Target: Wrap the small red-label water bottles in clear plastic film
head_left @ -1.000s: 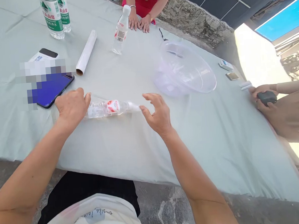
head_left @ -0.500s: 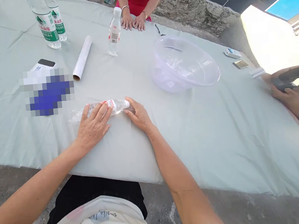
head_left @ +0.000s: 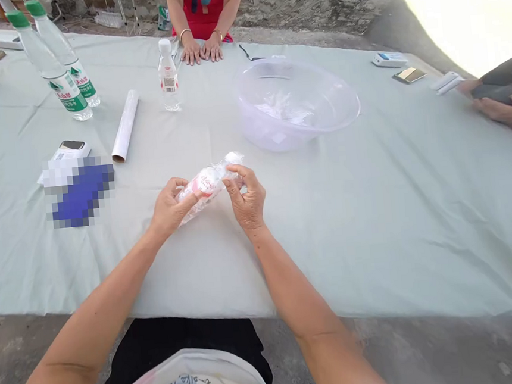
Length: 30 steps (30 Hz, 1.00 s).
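Observation:
A small water bottle [head_left: 210, 179] with a red and white label, wrapped in clear plastic film, is lifted off the pale green tablecloth [head_left: 374, 205] and tilted, its cap end up to the right. My left hand [head_left: 170, 208] grips its lower end. My right hand [head_left: 247, 196] pinches its upper part, near the cap. Both hands are closed round it above the near middle of the table.
A roll of cling film [head_left: 125, 126], a small upright bottle [head_left: 168, 75], two large green-capped bottles [head_left: 55, 72] and a clear plastic basin [head_left: 297, 102] stand farther back. A blurred-out phone [head_left: 81, 192] lies left. One person's hands [head_left: 201, 50] rest opposite; another's hands [head_left: 503, 98] hold a dark device, right.
The wrapped bottle was lying on the cloth under my hands; now both hands have picked it up and tilted it. The view has shifted back.

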Available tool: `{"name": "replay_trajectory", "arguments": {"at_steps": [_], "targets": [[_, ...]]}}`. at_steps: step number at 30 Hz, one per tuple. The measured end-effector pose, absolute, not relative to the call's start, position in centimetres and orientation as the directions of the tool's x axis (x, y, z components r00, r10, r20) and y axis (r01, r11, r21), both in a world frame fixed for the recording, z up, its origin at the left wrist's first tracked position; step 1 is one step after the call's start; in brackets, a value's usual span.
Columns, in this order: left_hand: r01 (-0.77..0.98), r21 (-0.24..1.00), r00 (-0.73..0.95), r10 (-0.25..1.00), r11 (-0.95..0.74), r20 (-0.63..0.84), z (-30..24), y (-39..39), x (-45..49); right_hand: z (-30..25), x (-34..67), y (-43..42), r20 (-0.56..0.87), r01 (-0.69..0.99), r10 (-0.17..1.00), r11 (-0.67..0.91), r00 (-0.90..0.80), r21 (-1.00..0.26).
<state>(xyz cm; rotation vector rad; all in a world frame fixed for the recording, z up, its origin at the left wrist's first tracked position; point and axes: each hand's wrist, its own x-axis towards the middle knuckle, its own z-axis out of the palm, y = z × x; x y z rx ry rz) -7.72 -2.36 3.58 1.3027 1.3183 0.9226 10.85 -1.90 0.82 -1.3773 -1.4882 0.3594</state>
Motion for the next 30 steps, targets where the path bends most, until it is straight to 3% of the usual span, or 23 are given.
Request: {"name": "replay_trajectory", "arguments": {"at_steps": [2, 4, 10, 13, 19, 21, 24, 27, 30], "targets": [[-0.042, 0.962, 0.219, 0.942, 0.268, -0.253, 3.5, -2.4, -6.0, 1.4, 12.0, -2.2, 0.549, 0.631, 0.792, 0.286, 0.268, -0.721], [-0.167, 0.912, 0.343, 0.89, 0.374, -0.302, 3.3, -2.2, -4.7, 1.7, 13.1, -2.4, 0.619, 0.642, 0.735, 0.337, 0.277, -0.688], [-0.288, 0.748, 0.633, 0.706, 0.597, -0.319, 2.1, -1.8, -2.9, 1.9, 13.4, -2.9, 0.61, 0.527, 0.783, 0.47, 0.121, -0.708], [-0.375, 0.723, 0.611, 0.741, 0.58, -0.277, 1.7, -2.1, -2.6, 1.9, 12.6, -3.5, 0.672, 0.501, 0.729, 0.536, 0.13, -0.679], [-0.499, 0.762, 0.481, 0.863, 0.413, -0.153, 2.1, -2.9, -3.3, 3.2, 10.1, -4.9, 0.87, 0.509, 0.492, 0.739, 0.042, -0.442], [-0.574, 0.696, 0.482, 0.865, 0.431, -0.138, 1.8, -2.7, -3.8, 4.0, 9.0, -5.0, 0.901, 0.485, 0.43, 0.801, -0.059, -0.351], [-0.726, 0.495, 0.439, 0.876, 0.476, -0.198, 1.0, -2.0, -4.5, 4.8, 7.2, -4.1, 0.92, 0.409, 0.357, 0.873, -0.162, -0.267], [-0.818, 0.339, 0.391, 0.882, 0.464, -0.264, 0.0, -1.1, -5.1, 5.0, 5.9, -2.4, 0.921, 0.36, 0.35, 0.892, -0.169, -0.273], [-0.838, 0.306, 0.382, 0.887, 0.451, -0.26, -0.5, -0.3, -5.5, 4.9, 5.1, -0.5, 0.886, 0.34, 0.434, 0.867, -0.16, -0.364]]}}
